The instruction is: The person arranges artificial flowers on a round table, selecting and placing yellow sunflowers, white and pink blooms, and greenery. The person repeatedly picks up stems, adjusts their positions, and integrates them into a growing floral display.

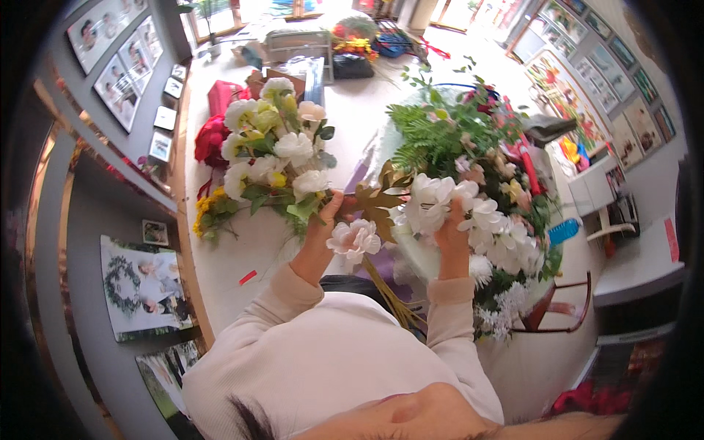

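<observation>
My left hand has its fingers closed around the stems at the base of a bunch of white artificial flowers. Beside that hand are brown artificial leaves and a pale pink flower, with long stems hanging below. At the right, my right hand is at a cluster of white petals, fingers partly hidden by the blooms. Farther right lies a large heap of fern fronds, pink flowers and white blossoms. Yellow flowers lie at the far left.
A red bundle lies behind the white bunch. A small red strip is on the pale floor. A blue bottle-like object and a brown wooden chair stand at the right. Framed pictures line the left wall.
</observation>
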Motion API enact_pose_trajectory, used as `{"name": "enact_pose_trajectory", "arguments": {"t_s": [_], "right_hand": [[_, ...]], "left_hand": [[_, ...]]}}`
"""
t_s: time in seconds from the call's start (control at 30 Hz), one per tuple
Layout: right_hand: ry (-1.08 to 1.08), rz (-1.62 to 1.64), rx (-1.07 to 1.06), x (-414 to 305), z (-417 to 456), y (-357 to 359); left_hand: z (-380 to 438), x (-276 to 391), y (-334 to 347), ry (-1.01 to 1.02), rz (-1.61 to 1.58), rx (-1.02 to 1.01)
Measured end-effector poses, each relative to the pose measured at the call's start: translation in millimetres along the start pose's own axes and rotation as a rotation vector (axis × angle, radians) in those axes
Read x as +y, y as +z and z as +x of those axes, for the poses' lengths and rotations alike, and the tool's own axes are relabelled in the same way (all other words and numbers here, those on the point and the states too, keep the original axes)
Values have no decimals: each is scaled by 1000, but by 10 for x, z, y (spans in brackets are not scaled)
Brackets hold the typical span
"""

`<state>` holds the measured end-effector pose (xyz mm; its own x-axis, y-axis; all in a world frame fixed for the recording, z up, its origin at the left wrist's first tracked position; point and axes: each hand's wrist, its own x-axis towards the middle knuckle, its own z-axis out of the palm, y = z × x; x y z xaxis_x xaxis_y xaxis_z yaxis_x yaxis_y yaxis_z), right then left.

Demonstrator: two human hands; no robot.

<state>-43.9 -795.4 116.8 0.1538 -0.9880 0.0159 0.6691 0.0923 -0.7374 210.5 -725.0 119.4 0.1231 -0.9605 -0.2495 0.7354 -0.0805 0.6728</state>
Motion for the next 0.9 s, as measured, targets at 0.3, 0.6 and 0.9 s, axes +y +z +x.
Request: {"name": "enact_pose_trajectory", "arguments": {"t_s": [0.3,0.6,0.9], "right_hand": [[-83,122,76,-4,11,314],[73,-115,-51,-125,-120,26],[-413,-348,-39,-1330,-88,233]], "left_hand": [[-82,199,104,152,32,7],[56,246,-69,127,50,-102],[206,112,-50,82,-120,-2]]}}
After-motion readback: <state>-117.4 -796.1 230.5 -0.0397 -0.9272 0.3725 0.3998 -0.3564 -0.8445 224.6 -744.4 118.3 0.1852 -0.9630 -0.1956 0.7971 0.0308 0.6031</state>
